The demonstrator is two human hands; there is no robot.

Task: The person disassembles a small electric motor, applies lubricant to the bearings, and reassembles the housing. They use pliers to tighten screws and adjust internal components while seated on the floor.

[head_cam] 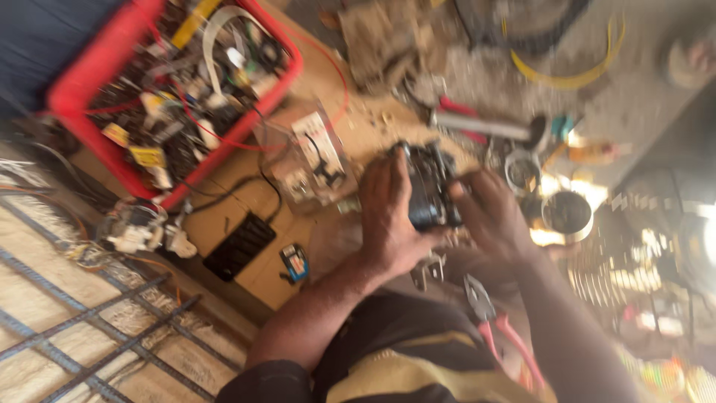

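Two hands (388,216) (492,213) around black part (429,190) (pliers (485,306) beneath).

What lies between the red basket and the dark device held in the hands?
In the head view, a clear plastic package with small parts lies between the red basket and the dark device.

Repair workshop: parts crate (71,82), pliers (483,306)

Clear plastic blister pack (309,160), rectangular with a white card insert, lying on the board just right of the red crate. Small blue packet (295,263) with a white and red label, at the board's near edge. Yellow labels (149,157) inside the crate, blurred.
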